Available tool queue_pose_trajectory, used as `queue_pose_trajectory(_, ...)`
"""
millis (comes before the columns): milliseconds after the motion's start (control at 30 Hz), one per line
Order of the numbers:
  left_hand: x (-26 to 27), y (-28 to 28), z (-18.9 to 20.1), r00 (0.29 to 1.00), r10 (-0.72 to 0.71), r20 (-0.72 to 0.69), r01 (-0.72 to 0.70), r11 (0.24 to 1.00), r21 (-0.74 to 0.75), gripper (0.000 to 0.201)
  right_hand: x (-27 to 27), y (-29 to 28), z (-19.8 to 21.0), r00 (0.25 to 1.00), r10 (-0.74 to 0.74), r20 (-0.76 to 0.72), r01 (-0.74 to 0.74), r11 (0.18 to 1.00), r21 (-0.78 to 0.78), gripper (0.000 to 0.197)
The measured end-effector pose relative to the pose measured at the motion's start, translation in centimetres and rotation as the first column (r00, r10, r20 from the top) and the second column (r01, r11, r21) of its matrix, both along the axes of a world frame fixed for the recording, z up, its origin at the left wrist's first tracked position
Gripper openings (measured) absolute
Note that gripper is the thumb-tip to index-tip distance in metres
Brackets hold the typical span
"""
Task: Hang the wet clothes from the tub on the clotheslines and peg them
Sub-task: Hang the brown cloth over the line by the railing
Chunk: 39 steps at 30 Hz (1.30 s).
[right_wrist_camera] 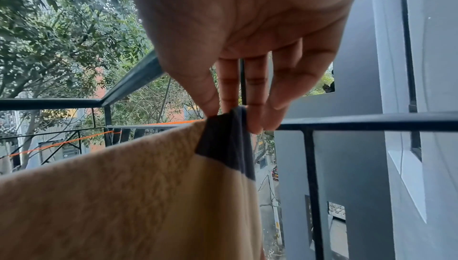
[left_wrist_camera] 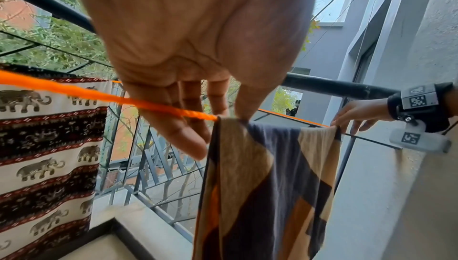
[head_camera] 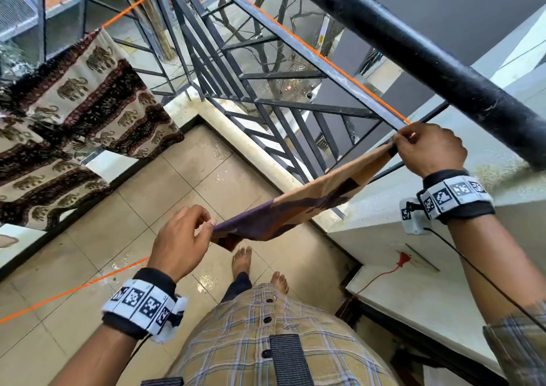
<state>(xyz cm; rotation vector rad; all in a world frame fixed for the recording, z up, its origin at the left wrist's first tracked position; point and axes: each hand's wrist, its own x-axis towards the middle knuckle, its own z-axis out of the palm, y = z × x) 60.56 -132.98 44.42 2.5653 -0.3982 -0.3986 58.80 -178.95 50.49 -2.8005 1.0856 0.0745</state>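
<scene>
A tan, purple and brown patterned cloth (head_camera: pixel 298 205) (left_wrist_camera: pixel 270 182) (right_wrist_camera: pixel 128 191) hangs stretched over an orange clothesline (head_camera: pixel 334 62) (left_wrist_camera: pixel 104 95) between my two hands. My left hand (head_camera: pixel 183 238) (left_wrist_camera: pixel 223 115) pinches the cloth's left top corner between thumb and fingertips. Up by the railing, my right hand (head_camera: pixel 428 149) (right_wrist_camera: pixel 230 115) pinches the right top corner, where a dark band of the cloth bunches. No peg or tub is in view.
An elephant-print cloth (head_camera: pixel 74 119) (left_wrist_camera: pixel 47 156) hangs on the line to the left. A black metal railing (head_camera: pixel 266 90) and a thick black bar (head_camera: pixel 413 45) run beside the line. A low white wall (head_camera: pixel 413 282) stands at right; tiled floor and my bare feet lie below.
</scene>
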Motion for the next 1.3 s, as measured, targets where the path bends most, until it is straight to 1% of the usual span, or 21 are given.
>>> queue_pose_trajectory(33, -0.4, 0.5, -0.2, 1.0, -0.024, 0.008, 0.024, 0.998, -0.064, 0.004, -0.1, 0.0, 0.0, 1.0, 0.005, -0.005, -0.005, 1.0, 0.007, 0.032)
queue_pose_trajectory(100, -1.1, 1.4, -0.4, 0.996, -0.058, 0.066, 0.067, 0.99, -0.128, 0.016, -0.1, 0.2, 0.0, 1.0, 0.007, -0.007, -0.006, 1.0, 0.02, 0.032)
queue_pose_trajectory(167, -1.9, 2.2, -0.2, 0.981, -0.066, 0.183, 0.084, 0.992, -0.09, 0.022, 0.1, 0.4, 0.0, 1.0, 0.014, -0.014, -0.013, 1.0, 0.019, 0.032)
queue_pose_trajectory(233, -2.9, 2.7, 0.0, 0.958, -0.079, 0.274, 0.097, 0.994, -0.053, 0.018, 0.5, 0.4, 0.0, 0.999, 0.02, -0.031, -0.02, 1.0, 0.012, 0.033)
queue_pose_trajectory(267, -3.5, 3.0, -0.1, 0.954, -0.098, 0.284, 0.117, 0.992, -0.049, 0.016, 0.7, 0.4, 0.0, 0.999, 0.02, -0.039, -0.019, 1.0, 0.012, 0.033)
queue_pose_trajectory(333, -4.4, 3.5, -0.7, 0.971, -0.119, 0.207, 0.136, 0.988, -0.072, 0.019, 1.0, 0.2, 0.0, 0.998, 0.022, -0.055, -0.022, 1.0, 0.01, 0.033)
queue_pose_trajectory(367, -4.7, 3.6, -1.2, 0.988, -0.094, 0.125, 0.105, 0.99, -0.09, 0.019, 1.0, 0.1, -0.1, 0.998, 0.023, -0.061, -0.023, 1.0, 0.013, 0.034)
queue_pose_trajectory(433, -5.0, 3.2, -2.2, 0.996, 0.015, -0.088, -0.027, 0.991, -0.128, 0.023, 1.0, 0.1, -0.3, 0.998, 0.015, -0.061, -0.014, 1.0, 0.026, 0.034)
queue_pose_trajectory(500, -4.7, 2.5, -3.2, 0.944, 0.12, -0.306, -0.186, 0.963, -0.196, 0.04, 0.9, 0.2, -0.6, 0.998, 0.008, -0.059, -0.006, 0.999, 0.038, 0.034)
queue_pose_trajectory(567, -4.2, 1.7, -4.4, 0.878, 0.156, -0.453, -0.305, 0.912, -0.275, 0.043, 0.7, 0.4, -0.8, 0.999, 0.009, -0.048, -0.007, 0.999, 0.047, 0.036)
queue_pose_trajectory(633, -3.8, 0.6, -5.4, 0.825, 0.203, -0.527, -0.407, 0.861, -0.306, 0.033, 0.4, 0.4, -0.9, 0.999, 0.013, -0.041, -0.01, 0.999, 0.054, 0.037)
queue_pose_trajectory(733, -3.3, -1.1, -5.4, 0.728, 0.273, -0.629, -0.581, 0.733, -0.354, 0.014, 0.2, 0.5, -1.0, 0.999, 0.017, -0.029, -0.015, 0.998, 0.062, 0.04)
queue_pose_trajectory(800, -3.1, -1.6, -5.4, 0.694, 0.296, -0.656, -0.628, 0.693, -0.353, 0.004, 0.1, 0.6, -0.9, 1.0, 0.011, -0.007, -0.01, 0.997, 0.075, 0.042)
queue_pose_trajectory(867, -3.2, -1.0, -6.0, 0.688, 0.354, -0.633, -0.649, 0.691, -0.318, 0.007, -0.2, 0.7, -1.0, 0.999, 0.006, 0.032, -0.009, 0.996, 0.088, 0.043)
queue_pose_trajectory(933, -3.7, 0.0, -6.4, 0.704, 0.401, -0.586, -0.638, 0.72, -0.273, 0.024, -0.6, 0.9, -1.3, 0.995, -0.005, 0.103, -0.007, 0.994, 0.112, 0.042)
queue_pose_trajectory(967, -4.1, 0.4, -6.5, 0.728, 0.405, -0.554, -0.612, 0.747, -0.258, 0.035, -0.8, 1.0, -1.6, 0.989, -0.014, 0.15, -0.005, 0.992, 0.127, 0.041)
queue_pose_trajectory(1067, -5.2, 0.9, -5.1, 0.806, 0.375, -0.458, -0.509, 0.833, -0.215, 0.057, -1.5, 1.5, -2.5, 0.958, -0.058, 0.281, 0.006, 0.984, 0.181, 0.035)
queue_pose_trajectory(1133, -5.8, 1.5, -4.0, 0.842, 0.326, -0.43, -0.45, 0.863, -0.228, 0.07, -1.7, 1.6, -3.3, 0.934, -0.082, 0.349, -0.004, 0.972, 0.237, 0.032)
queue_pose_trajectory(1167, -6.1, 1.9, -3.4, 0.845, 0.301, -0.443, -0.445, 0.855, -0.267, 0.071, -1.8, 1.5, -3.6, 0.924, -0.087, 0.371, -0.012, 0.967, 0.255, 0.031)
queue_pose_trajectory(1200, -6.3, 2.2, -2.6, 0.834, 0.289, -0.471, -0.466, 0.825, -0.319, 0.066, -1.8, 1.2, -3.9, 0.923, -0.079, 0.376, -0.022, 0.966, 0.258, 0.03)
queue_pose_trajectory(1300, -6.1, 2.8, 0.6, 0.806, 0.321, -0.498, -0.548, 0.723, -0.421, 0.033, -1.9, 0.2, -4.3, 0.952, -0.008, 0.305, -0.067, 0.97, 0.235, 0.031)
